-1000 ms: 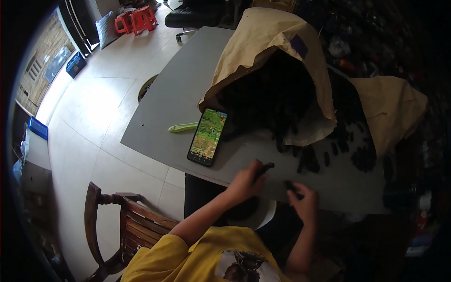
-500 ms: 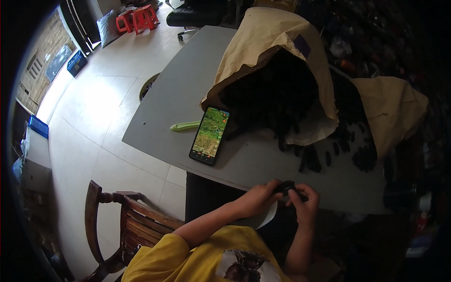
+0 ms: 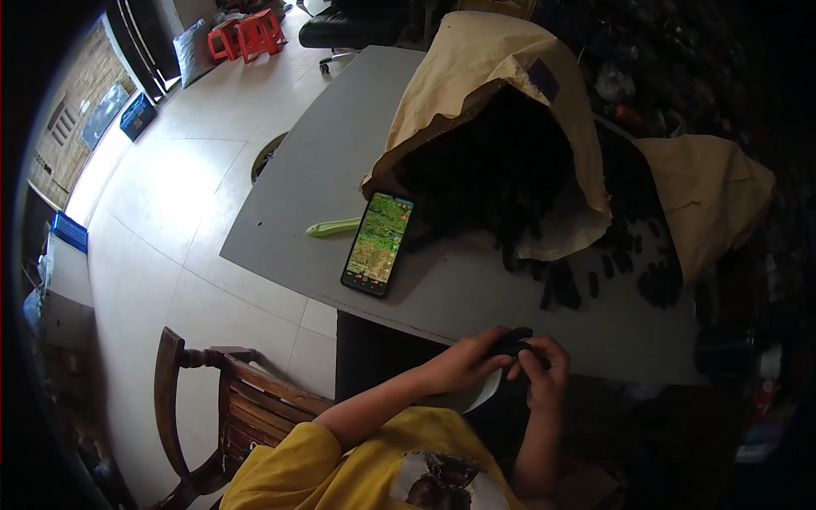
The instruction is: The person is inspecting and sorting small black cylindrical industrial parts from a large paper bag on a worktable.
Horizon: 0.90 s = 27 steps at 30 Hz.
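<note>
Altogether two hands around black pieces, one phone

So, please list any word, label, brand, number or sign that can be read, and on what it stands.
None can be read.
Phone screen: marks too small to read.
Big bag: dark patch, no legible words.
Shirt: printed picture, no legible words.
</note>
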Available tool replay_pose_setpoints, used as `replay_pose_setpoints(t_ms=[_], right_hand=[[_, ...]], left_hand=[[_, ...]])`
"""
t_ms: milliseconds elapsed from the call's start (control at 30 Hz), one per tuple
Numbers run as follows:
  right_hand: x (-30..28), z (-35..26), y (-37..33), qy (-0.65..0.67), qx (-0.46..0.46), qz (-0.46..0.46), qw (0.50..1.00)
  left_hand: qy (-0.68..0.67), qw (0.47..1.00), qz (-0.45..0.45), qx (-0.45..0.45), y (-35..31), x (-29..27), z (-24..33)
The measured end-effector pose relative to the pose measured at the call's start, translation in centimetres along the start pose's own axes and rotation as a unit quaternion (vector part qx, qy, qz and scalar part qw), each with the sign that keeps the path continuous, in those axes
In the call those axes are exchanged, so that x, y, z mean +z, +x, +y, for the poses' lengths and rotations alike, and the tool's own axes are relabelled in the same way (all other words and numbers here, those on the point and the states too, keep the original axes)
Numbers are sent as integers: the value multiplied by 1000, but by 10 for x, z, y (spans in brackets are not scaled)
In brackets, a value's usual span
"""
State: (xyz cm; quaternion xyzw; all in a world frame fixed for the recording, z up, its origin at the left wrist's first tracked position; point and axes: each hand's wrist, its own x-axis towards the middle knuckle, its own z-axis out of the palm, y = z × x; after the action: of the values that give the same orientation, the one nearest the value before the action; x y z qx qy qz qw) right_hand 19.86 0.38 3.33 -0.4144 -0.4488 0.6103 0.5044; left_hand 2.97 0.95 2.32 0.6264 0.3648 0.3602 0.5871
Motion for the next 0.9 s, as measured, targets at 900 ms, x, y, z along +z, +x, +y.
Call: replay_pose_setpoints(t_ms=[900], right_hand=[[-11, 23, -6, -332, 23, -4, 943]], left_hand=[[643, 695, 321, -27, 39, -58, -41]])
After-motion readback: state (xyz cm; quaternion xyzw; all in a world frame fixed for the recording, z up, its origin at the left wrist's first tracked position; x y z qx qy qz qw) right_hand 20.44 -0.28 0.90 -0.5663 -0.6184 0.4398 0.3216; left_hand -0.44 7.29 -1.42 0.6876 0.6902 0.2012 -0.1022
